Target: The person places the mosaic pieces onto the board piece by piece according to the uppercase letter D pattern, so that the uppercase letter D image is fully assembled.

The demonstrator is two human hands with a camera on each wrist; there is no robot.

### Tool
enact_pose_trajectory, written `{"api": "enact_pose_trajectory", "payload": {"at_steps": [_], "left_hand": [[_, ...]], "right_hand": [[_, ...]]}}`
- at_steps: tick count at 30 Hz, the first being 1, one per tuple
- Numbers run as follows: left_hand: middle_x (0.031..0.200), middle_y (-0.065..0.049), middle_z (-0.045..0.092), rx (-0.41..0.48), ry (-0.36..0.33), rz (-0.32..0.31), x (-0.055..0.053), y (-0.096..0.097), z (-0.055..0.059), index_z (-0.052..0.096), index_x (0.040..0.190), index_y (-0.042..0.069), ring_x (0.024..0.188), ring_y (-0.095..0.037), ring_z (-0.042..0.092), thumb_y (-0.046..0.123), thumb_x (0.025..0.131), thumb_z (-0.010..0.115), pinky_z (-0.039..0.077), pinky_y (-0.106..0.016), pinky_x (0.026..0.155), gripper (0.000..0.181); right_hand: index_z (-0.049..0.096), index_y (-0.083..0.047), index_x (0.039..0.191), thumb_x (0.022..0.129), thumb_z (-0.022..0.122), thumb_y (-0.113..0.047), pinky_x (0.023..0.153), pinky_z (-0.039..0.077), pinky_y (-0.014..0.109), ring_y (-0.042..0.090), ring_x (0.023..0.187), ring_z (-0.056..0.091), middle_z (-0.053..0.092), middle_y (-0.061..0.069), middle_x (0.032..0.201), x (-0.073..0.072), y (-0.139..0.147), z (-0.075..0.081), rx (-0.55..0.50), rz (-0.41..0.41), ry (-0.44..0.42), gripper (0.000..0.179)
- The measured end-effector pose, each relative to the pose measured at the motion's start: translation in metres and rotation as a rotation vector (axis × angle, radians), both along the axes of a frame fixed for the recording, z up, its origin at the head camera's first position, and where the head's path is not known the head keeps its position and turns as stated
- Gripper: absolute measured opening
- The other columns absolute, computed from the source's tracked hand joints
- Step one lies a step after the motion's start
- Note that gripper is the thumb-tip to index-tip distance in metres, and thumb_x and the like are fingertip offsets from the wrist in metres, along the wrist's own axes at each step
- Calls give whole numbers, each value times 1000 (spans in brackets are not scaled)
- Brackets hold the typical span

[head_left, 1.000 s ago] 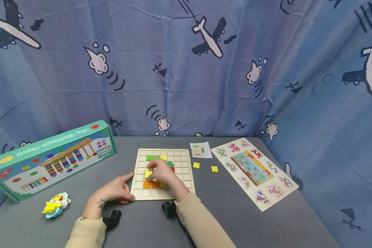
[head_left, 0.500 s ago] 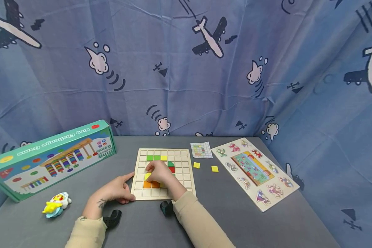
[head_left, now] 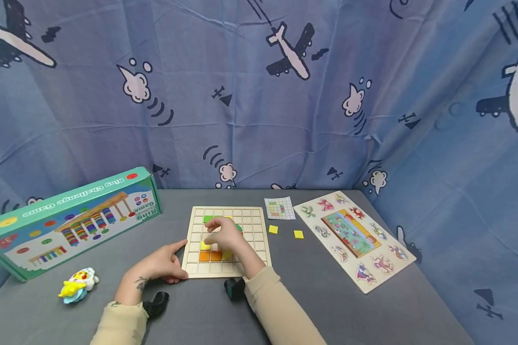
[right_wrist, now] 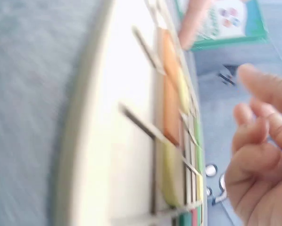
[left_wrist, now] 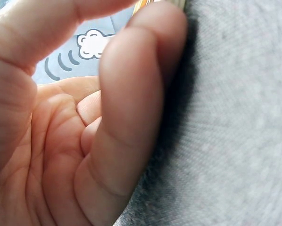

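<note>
A wooden grid board [head_left: 257, 247] lies on the grey table. Set in its squares are two orange tiles [head_left: 210, 256], a yellow tile [head_left: 205, 246], a yellow piece with a rounded edge [right_wrist: 169, 174] and a green tile [head_left: 208, 219]. My right hand [head_left: 228, 237] hovers over the board, thumb and index finger apart with nothing between them; it covers some tiles. My left hand [head_left: 158, 265] rests against the board's left side, index fingertip at the edge and thumb at the near corner.
Two loose yellow tiles [head_left: 273, 230] lie right of the board, below a pattern card [head_left: 279, 209]. Farther right is a picture puzzle board [head_left: 349, 275]. A green game box [head_left: 75, 215] stands at the left, with a small toy [head_left: 78, 285] in front.
My right hand has lifted slightly from the yellow tile, and its thumb and index finger have spread apart. The yellow tile stays in its square. My left hand has not moved.
</note>
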State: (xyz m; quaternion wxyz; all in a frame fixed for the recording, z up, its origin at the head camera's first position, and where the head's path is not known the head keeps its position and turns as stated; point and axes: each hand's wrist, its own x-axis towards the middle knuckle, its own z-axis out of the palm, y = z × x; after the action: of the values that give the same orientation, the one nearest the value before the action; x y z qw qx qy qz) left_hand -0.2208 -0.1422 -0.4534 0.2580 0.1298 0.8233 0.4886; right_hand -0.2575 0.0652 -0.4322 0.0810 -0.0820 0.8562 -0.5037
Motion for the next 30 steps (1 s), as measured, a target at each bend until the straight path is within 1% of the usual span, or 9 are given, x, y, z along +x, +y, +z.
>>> {"api": "enact_pose_trajectory", "payload": {"at_steps": [2,7,9,11,14,17,20,26,30], "left_hand": [[59,-3,58,-2,0,5,0,0,0,16,147,-2,46,-9,51,8,68,78,46,-27,47,101],[59,-4,57,-6,-3,15,0,1,0,16,147,-1,47,-10,51,8,67,78,46,-27,47,102],[59,-4,57,-6,-2,16,0,1,0,16,147,-1,47,-10,51,8,67,78,46,-27,47,102],[59,-4,57,-7,0,16,1,1,0,16,147,-1,46,-10,51,8,68,78,46,-27,47,102],[59,-4,57,-7,-8,17,1,2,1,16,147,-2,46,-10,51,8,68,78,46,-27,47,102],[58,-4,57,-5,-21,16,1,2,2,15,147,-2,46,-9,51,8,68,78,46,-26,47,102],[58,-3,57,-7,-25,14,1,2,1,15,147,-2,46,-9,51,8,68,78,46,-26,47,101],[59,-4,57,-11,-13,14,1,2,1,15,147,-2,46,-9,52,8,68,78,47,-27,47,102],[59,-4,58,-3,-12,12,1,2,1,15,147,-2,46,-10,52,8,67,78,46,-27,47,102]], "right_hand": [[63,-1,109,72,74,-2,65,43,25,11,72,51,63,10,99,-1,9,3,-110,-12,10,39],[56,3,118,74,69,4,51,34,22,7,56,44,58,18,111,-7,38,5,-413,-57,0,46],[55,0,120,75,67,7,49,32,22,6,53,43,57,16,112,-9,51,5,-508,-89,-5,47],[54,-2,121,76,65,9,49,32,22,5,55,46,57,13,111,-9,64,5,-591,-121,1,48],[54,-6,120,76,64,9,49,32,22,4,56,48,58,6,110,-10,83,2,-650,-178,21,48],[54,-7,120,76,63,9,48,33,21,4,55,47,58,4,110,-12,103,-4,-644,-239,41,48],[53,-4,122,75,63,8,49,35,22,3,53,46,58,6,112,-14,120,-12,-579,-310,45,49],[52,1,124,73,64,7,47,34,22,6,52,44,58,17,116,-16,144,-23,-413,-419,-6,53],[55,1,121,71,65,7,46,33,23,7,51,44,59,18,113,-15,151,-25,-339,-486,-52,52]]}}
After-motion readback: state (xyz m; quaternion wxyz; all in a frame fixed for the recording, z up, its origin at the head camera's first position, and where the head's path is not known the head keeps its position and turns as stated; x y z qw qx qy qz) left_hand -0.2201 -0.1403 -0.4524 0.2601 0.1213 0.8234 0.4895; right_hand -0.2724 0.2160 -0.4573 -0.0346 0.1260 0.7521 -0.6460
